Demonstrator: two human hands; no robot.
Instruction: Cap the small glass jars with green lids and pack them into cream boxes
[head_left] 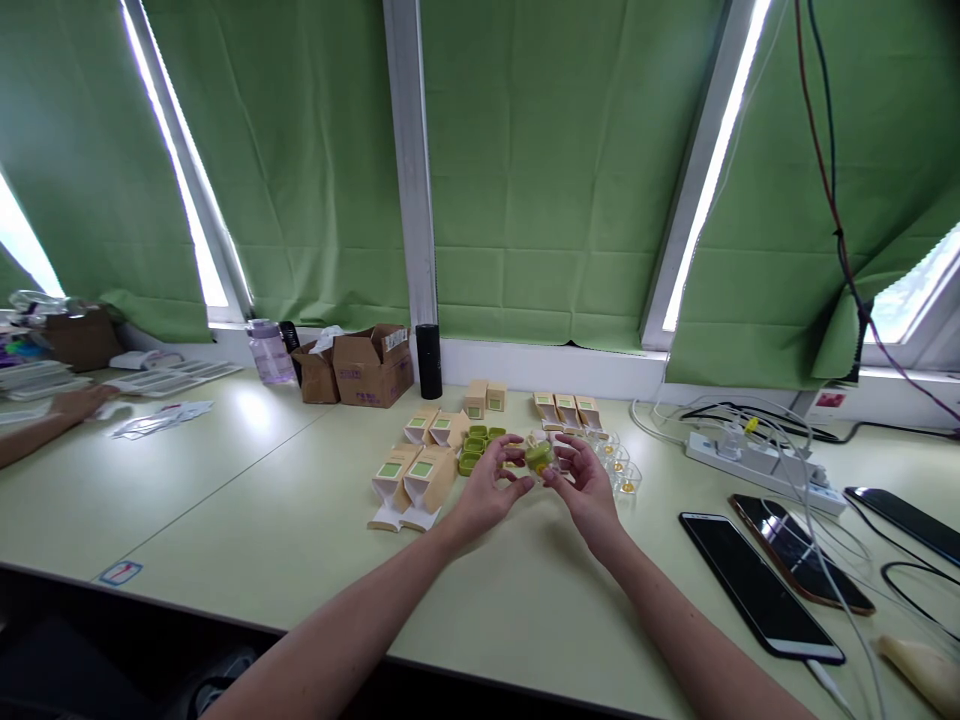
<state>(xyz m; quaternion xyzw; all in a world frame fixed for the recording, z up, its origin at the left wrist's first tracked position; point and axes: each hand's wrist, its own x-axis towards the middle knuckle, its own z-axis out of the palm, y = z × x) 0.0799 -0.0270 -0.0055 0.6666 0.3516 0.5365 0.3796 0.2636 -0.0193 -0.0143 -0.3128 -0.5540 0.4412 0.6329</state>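
A small clear cup with a green piece in it (538, 456) is held just above the table between my two hands. My left hand (491, 485) curves around its left side, thumb and fingertips at its edge. My right hand (591, 488) grips it from the right, thumb below and fingers above. Behind my left hand stand several small green square cups (472, 452). Several clear cups with yellow bits inside (627, 480) sit beyond my right hand, which partly hides the group. Open cardboard cartons with green labels (427, 478) lie to the left of my hands.
More small cartons (568, 411) stand at the back, near a black cylinder (429, 362) and brown cardboard boxes (373, 367). Phones (761, 585), cables and a power strip (765, 472) occupy the right. At far left, another person's hand (82, 402) rests by white trays (176, 377).
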